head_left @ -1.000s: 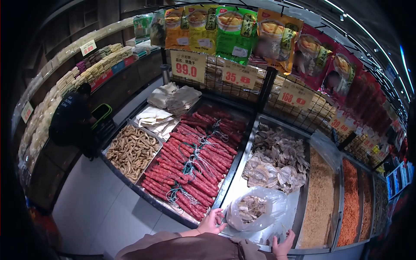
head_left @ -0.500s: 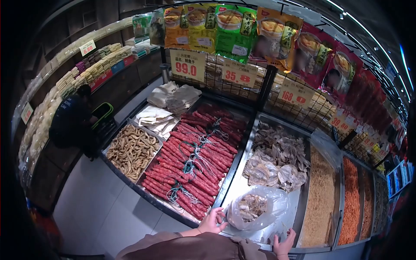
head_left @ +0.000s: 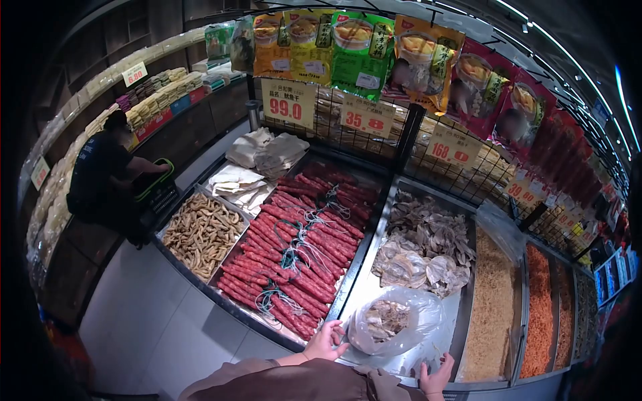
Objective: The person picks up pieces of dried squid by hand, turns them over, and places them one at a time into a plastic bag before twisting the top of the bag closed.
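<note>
Plastic bag [head_left: 401,314]: one, thin clear film, crumpled and puffed, with a clump of beige dried pieces inside. It sits at the near end of a steel tray [head_left: 362,286], on bare metal.

Left hand [head_left: 324,342]: at the bag's left edge, fingers loosely curved toward the film. Cannot tell whether it pinches the film or only rests against it.
Right hand [head_left: 436,375]: below and right of the bag at the tray's front rim, fingers spread and released, grasping nothing.

Behind the bag, same tray: a heap of wrinkled grey-brown dried flakes [head_left: 428,244], flat and leathery.
Left of the bag, past a dark divider [head_left: 359,256]: red sausages [head_left: 301,250], glossy, slim and rod-shaped, too many to count, looped with thin cord.
Further left: one tray of tan curled sticks [head_left: 200,230], and behind it pale flat sheets [head_left: 237,184] in stacks.
Right of the bag: one tray of fine straw-coloured shreds [head_left: 491,314], then one of orange shreds [head_left: 540,314].

Well behind the bag: three readable price cards — 99.0 [head_left: 289,101], 35.8 [head_left: 366,117] and 168 [head_left: 453,147]. Printed packets [head_left: 354,47] hang above them.

Open room: the bare steel around the bag is narrow — flakes crowd it from behind, tray walls close both sides. Pale floor [head_left: 154,321] lies open left of the counter edge. Far left of the bag, one other person [head_left: 100,177] crouches by a green basket [head_left: 155,179].
</note>
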`<state>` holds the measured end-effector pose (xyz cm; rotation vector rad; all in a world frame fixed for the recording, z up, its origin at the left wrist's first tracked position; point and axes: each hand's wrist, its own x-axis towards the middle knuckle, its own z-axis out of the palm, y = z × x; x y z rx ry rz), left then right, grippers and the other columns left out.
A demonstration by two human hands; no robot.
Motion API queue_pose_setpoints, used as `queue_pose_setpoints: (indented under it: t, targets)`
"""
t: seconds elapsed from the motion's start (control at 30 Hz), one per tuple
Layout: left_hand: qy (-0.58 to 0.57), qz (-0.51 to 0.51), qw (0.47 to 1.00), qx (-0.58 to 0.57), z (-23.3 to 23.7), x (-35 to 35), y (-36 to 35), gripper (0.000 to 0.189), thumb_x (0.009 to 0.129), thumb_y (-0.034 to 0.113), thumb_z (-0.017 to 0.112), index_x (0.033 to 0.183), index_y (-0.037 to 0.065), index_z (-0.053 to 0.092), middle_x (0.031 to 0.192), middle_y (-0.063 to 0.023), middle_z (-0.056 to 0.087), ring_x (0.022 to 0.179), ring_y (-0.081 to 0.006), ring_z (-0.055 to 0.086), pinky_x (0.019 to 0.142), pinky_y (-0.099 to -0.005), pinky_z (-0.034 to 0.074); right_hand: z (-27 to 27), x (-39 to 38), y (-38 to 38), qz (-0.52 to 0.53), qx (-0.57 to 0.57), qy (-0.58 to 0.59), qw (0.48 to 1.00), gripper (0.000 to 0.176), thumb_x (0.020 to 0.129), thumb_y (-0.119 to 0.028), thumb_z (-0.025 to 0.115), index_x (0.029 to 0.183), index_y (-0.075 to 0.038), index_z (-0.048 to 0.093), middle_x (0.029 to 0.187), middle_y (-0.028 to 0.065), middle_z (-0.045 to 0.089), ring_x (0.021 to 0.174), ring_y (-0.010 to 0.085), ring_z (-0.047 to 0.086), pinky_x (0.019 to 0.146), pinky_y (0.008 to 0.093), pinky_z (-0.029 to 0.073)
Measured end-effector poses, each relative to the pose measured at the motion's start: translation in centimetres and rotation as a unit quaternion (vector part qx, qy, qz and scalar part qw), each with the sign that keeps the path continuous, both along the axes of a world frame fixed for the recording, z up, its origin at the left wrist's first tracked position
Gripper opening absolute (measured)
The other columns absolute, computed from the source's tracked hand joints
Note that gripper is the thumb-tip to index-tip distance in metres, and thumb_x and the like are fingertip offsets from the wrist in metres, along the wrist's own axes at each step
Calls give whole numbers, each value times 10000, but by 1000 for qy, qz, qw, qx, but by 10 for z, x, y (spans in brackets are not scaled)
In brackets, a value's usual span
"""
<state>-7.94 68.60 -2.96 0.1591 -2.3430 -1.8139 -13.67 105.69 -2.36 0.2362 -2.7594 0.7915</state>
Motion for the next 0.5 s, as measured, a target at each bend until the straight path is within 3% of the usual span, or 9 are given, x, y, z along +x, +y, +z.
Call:
queue_pose_setpoints:
  t: [0.5]
  targets:
    - [44, -3, 999, -15, -14, -2, -2, 731, 745, 124, 793, 1308, 12, 340, 1010, -84, 592, 706, -106, 549, 610, -255, 462, 6, 2, -3, -16, 18, 30, 999, 742, 671, -225, 774, 1270, 25, 414, 1120, 207, 507, 964, 358, 550, 841, 431, 467]
